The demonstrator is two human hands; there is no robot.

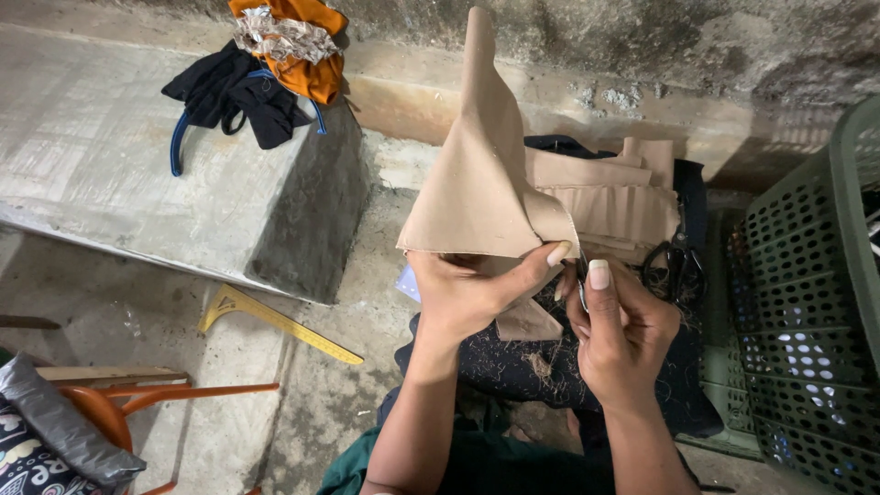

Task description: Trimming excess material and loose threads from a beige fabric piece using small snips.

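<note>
Tan fabric piece (477, 183): held upright above the person's lap, its point rising toward the wall. Left hand (467, 293): fingers pinch the fabric's lower edge, thumb extended across it. Right hand (619, 335): fingers pressed together around a small dark tool at that edge; the tool's type cannot be determined. Stacked tan pieces (610, 197) lie behind. Black scissors (674, 266) rest beside them.
</note>
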